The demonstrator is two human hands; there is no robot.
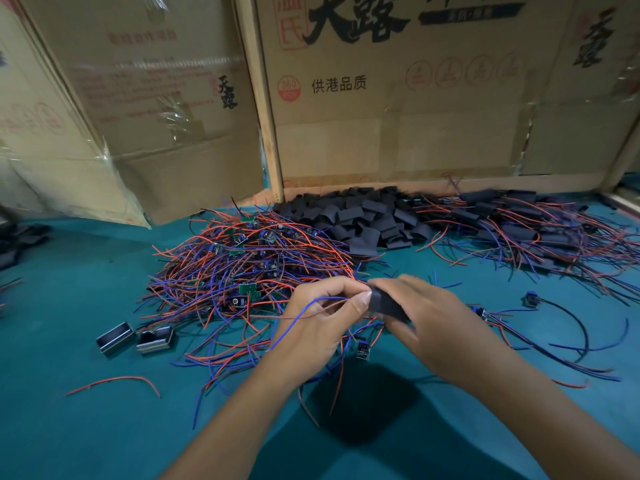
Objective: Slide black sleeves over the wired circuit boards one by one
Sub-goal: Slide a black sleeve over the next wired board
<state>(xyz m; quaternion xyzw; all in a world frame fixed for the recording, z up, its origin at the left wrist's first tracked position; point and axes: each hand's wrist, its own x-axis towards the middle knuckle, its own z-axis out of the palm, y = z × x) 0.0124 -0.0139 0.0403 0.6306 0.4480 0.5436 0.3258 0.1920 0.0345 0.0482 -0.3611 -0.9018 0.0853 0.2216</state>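
Note:
A black sleeve [388,305] is pinched in my right hand [427,315] just above the teal table. My left hand [323,317] meets it from the left, fingertips closed on red and blue wires [313,306] that run into the sleeve's mouth; the board itself is hidden. Behind my hands lies a big tangle of bare wired circuit boards [249,261]. A heap of empty black sleeves [360,216] sits at the back centre. Sleeved boards with wires are piled at the back right [526,230].
Cardboard boxes [398,98] wall off the back of the teal table [86,427]. Two small dark rectangular housings [135,337] lie at the left. Loose wired parts [530,299] and a stray red wire [114,381] lie on the cloth.

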